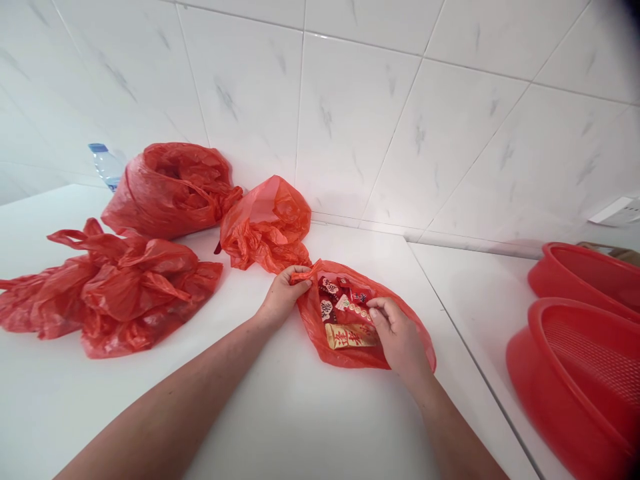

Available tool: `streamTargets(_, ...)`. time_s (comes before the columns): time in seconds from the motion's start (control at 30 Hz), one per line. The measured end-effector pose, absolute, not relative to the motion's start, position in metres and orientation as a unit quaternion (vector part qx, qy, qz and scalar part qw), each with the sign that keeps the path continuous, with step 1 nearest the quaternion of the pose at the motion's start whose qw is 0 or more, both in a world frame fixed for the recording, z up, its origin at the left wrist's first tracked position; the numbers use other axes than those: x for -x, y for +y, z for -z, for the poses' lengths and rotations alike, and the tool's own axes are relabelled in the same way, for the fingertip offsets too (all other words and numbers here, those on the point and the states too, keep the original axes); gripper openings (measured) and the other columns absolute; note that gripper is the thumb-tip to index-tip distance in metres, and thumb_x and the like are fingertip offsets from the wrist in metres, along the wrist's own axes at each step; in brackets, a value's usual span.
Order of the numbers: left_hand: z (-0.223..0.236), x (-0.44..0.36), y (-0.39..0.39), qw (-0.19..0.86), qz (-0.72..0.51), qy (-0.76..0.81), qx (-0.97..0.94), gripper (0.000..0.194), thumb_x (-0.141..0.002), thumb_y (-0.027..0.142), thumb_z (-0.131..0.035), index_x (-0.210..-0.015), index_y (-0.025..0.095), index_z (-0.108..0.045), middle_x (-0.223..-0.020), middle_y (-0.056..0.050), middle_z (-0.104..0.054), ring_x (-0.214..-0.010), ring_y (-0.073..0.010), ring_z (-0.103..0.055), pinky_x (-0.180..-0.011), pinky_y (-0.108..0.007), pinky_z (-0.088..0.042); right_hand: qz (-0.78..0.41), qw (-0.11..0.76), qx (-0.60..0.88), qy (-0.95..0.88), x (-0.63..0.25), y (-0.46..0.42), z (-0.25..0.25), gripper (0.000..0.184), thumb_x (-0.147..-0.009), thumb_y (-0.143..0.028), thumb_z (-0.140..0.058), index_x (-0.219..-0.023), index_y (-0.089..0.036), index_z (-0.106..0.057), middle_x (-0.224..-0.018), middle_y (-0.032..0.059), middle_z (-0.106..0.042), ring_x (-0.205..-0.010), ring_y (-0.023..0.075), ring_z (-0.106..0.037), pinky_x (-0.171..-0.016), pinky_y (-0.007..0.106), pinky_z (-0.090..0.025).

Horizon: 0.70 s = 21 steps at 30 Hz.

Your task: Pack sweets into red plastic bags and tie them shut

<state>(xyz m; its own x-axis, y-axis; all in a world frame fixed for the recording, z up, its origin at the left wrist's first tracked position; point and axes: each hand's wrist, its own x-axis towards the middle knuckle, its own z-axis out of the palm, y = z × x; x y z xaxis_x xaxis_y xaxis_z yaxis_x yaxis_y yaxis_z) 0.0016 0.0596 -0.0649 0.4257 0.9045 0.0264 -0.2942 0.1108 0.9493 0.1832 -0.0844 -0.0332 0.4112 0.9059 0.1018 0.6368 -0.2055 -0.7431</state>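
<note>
Inside the open translucent red plastic bag (314, 330), a flat gold-and-cream wrapped packet (351, 337) and small red-and-white printed wrappers (330, 291) are being held loosely together. At the bag's far-left corner, its twisted red neck (303, 274) is being gripped by a bare left hand (283, 295), with the fingers (300, 280) curled together and clamped on the gathered plastic. Over the bag's right side, a bare right hand (400, 335) is being kept with its fingers (379, 315) close together and resting among the wrappers, just above the gold-and-cream packet; whether anything is being clamped by them cannot be told. The bag is being supported by a glossy white counter top (300, 413).

To the right of the bag, two round red plastic colanders (565, 373) are being kept on a separate white surface (475, 307), beyond a seam in the counter. Just past the bag, a crumpled, knotted red plastic bag (265, 227) is lying against the wall. To the left of the bag, a larger heap of tied red plastic bags (125, 293) is being spread across the counter top. Farther left of the bag, a bulging red plastic bag (170, 190) is partly hiding a clear plastic water bottle with a blue cap (106, 165). Beyond them all, a white marble-veined tile wall (350, 120) is being seen.
</note>
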Motion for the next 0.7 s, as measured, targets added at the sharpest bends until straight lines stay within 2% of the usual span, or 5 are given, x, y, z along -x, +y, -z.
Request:
streamTargets(0.3, 0.0635, -0.0025, 0.0591, 0.682, -0.441, 0.307, -0.496, 0.029, -0.068, 0.030, -0.073, -0.091, 0.018, -0.059, -0.079, -0.003, -0.070, -0.067, -0.0158, -0.064, -0.066, -0.028, -0.050, -0.160, 0.364, 0.756, -0.520, -0.1852, -0.0839, 0.0340, 0.023, -0.089, -0.045, -0.040, -0.083, -0.028, -0.054, -0.074, -0.0039, -0.062, -0.065, 0.0150, -0.055, -0.059, 0.027, -0.041)
streamTargets(0.5, 0.0650, -0.0021, 0.0593, 0.682, -0.439, 0.307, -0.498, 0.030, -0.068, 0.031, -0.073, -0.091, 0.018, -0.060, -0.079, -0.003, -0.070, -0.068, -0.0165, -0.064, -0.066, -0.028, -0.050, -0.165, 0.370, 0.759, -0.510, -0.1860, -0.0834, 0.0347, 0.029, -0.091, -0.046, -0.036, -0.086, -0.028, -0.058, -0.081, -0.0034, -0.065, -0.073, 0.0151, -0.058, -0.059, 0.026, -0.042)
streamTargets(0.7, 0.0637, -0.0017, 0.0588, 0.684, -0.439, 0.305, -0.496, 0.031, -0.067, 0.031, -0.073, -0.091, 0.018, -0.060, -0.080, -0.003, -0.070, -0.068, -0.0162, -0.064, -0.067, -0.028, -0.050, -0.174, 0.369, 0.756, -0.512, -0.1856, -0.0849, 0.0340, 0.031, -0.091, -0.047, -0.034, -0.088, -0.030, -0.060, -0.072, -0.0035, -0.064, -0.066, 0.0159, -0.058, -0.058, 0.028, -0.043)
